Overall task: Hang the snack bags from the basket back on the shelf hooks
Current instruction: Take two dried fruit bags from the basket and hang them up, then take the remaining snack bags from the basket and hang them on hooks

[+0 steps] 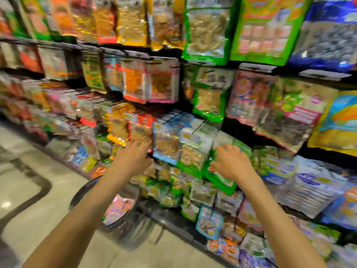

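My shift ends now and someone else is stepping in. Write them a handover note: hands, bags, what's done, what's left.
Left hand: open, fingers spread, reaching toward the hanging bags and holding nothing that shows.
Right hand: fingers curled over the top of a green snack bag at the shelf. Blur hides whether the bag is on its hook.
Basket: on the floor under the left arm, with at least one pink bag inside.
Done: cannot be judged from this view.
Left: seat the green bag, then hang whatever is in the basket.
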